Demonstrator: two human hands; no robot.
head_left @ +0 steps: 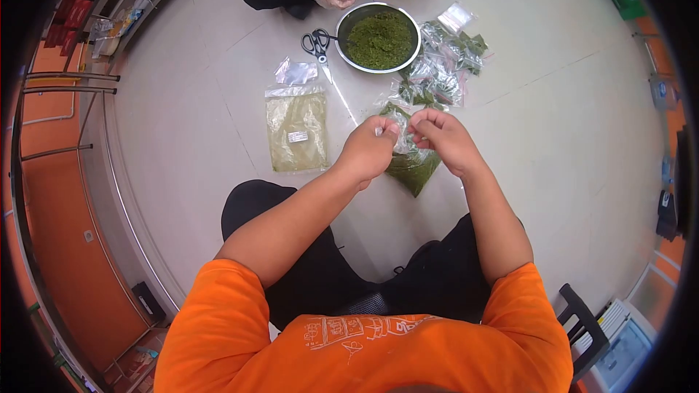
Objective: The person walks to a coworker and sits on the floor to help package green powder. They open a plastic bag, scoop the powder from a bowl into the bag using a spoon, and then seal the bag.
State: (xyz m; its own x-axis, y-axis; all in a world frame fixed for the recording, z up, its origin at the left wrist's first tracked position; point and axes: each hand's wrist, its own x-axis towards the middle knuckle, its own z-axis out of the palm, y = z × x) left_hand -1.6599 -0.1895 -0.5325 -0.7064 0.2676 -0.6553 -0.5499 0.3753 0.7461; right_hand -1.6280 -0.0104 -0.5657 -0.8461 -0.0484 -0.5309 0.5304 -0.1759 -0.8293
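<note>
- Hands first: left hand and right hand both pinch shut on the top of a small bag of green leaf.
- Bare floor lies open at 3 o'clock.
- Metal bowl at 12 o'clock holds green leaf.

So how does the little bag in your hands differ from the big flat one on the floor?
The small bag is pinched at its top by both hands, left hand and right hand, and holds dark green flakes. The large bag lies flat, untouched, pale yellowish green, with a white label. Both are clear plastic.
</note>
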